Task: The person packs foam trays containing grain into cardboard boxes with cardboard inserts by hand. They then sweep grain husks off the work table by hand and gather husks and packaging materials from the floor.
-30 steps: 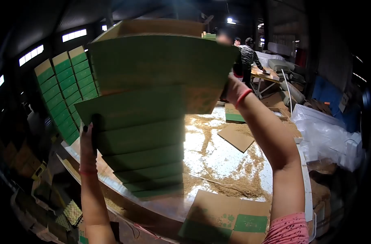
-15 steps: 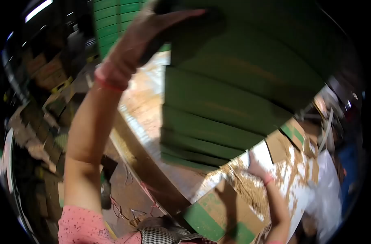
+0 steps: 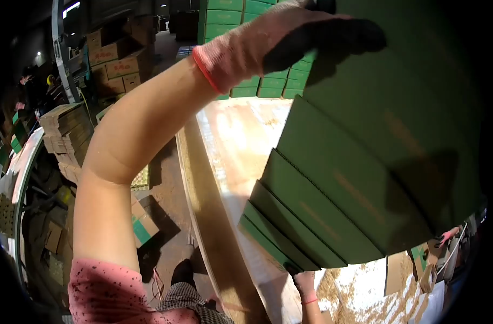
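Note:
A tall stack of green cardboard boxes [image 3: 338, 189] leans across the right half of the view, close to me. My left hand [image 3: 295, 40], in a pink glove with black-coated fingers, is closed against the upper left side of the stack. Low down, my right hand [image 3: 304, 281] wears a similar glove and grips the stack's bottom edge. Its fingers are partly hidden beneath the lowest box. Behind the stack lies a pale board surface [image 3: 246, 140] with a wooden side beam [image 3: 214, 232].
More green boxes [image 3: 252, 70] are stacked at the back. Brown cartons [image 3: 122, 67] and flattened cardboard [image 3: 68, 129] stand on the left. A carton with a green band [image 3: 144, 227] lies on the floor. Another person's gloved hand [image 3: 447, 236] shows at the right, near wood shavings [image 3: 365, 291].
The view has swung, showing more of the floor and the back stack. The green stack has shifted right and tilts more, with both my hands still on it.

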The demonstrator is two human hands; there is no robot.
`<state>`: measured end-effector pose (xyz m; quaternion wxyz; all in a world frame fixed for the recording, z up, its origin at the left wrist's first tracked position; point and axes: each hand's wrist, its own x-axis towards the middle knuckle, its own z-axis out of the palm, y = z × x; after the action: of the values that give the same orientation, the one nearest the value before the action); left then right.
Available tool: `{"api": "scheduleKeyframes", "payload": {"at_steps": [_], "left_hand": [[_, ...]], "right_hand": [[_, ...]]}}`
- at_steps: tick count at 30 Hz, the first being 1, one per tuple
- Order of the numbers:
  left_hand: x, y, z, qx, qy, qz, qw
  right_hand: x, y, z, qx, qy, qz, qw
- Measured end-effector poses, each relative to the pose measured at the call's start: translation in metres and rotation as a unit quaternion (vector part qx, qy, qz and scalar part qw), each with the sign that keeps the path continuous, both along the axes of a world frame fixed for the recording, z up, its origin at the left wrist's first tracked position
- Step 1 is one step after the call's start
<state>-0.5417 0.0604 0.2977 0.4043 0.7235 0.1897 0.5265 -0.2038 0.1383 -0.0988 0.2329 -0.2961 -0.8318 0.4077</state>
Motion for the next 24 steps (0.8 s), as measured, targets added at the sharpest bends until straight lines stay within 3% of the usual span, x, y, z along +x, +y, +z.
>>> {"api": "scheduleKeyframes", "payload": {"at_steps": [1,2,3,5,8,10,15,16,18,19,21,24], "left_hand": [[-0.032,0.002,0.000,0.113,0.107,0.115,0.981],[-0.067,0.004,-0.003,0.223,0.209,0.226,0.925],[-0.097,0.007,-0.006,0.171,0.167,0.293,0.926],[-0.177,0.034,-0.009,0.162,0.103,0.246,0.950],[-0.279,0.035,-0.006,0.060,0.047,0.251,0.965],[-0.349,0.048,-0.008,0.065,0.115,0.411,0.902],[-0.500,0.081,-0.018,0.026,-0.043,0.362,0.931],[-0.542,0.095,-0.021,0.042,-0.102,0.313,0.943],[-0.575,0.097,-0.024,0.055,-0.007,0.308,0.950],[-0.595,0.100,-0.024,0.087,0.027,0.333,0.939],[-0.618,0.110,-0.021,0.125,0.067,0.356,0.924],[-0.614,0.125,-0.017,0.028,-0.026,0.396,0.918]], "right_hand": [[-0.031,0.001,0.003,0.017,0.019,-0.006,1.000],[-0.069,0.002,0.002,0.019,0.021,-0.007,1.000],[-0.106,0.003,0.001,-0.011,0.053,-0.018,0.998],[-0.187,0.015,-0.004,-0.036,0.124,-0.025,0.991],[-0.305,0.043,-0.017,-0.027,0.083,-0.032,0.996],[-0.382,0.067,-0.032,0.034,0.116,-0.038,0.992],[-0.541,0.144,-0.023,-0.080,0.135,0.001,0.988],[-0.569,0.158,-0.019,-0.034,0.137,-0.003,0.990],[-0.622,0.186,-0.016,-0.013,0.128,-0.004,0.992],[-0.649,0.195,-0.011,-0.175,0.110,-0.031,0.978],[-0.699,0.221,-0.024,-0.118,0.112,-0.044,0.986],[-0.743,0.257,-0.030,-0.047,0.103,-0.042,0.993]]}}
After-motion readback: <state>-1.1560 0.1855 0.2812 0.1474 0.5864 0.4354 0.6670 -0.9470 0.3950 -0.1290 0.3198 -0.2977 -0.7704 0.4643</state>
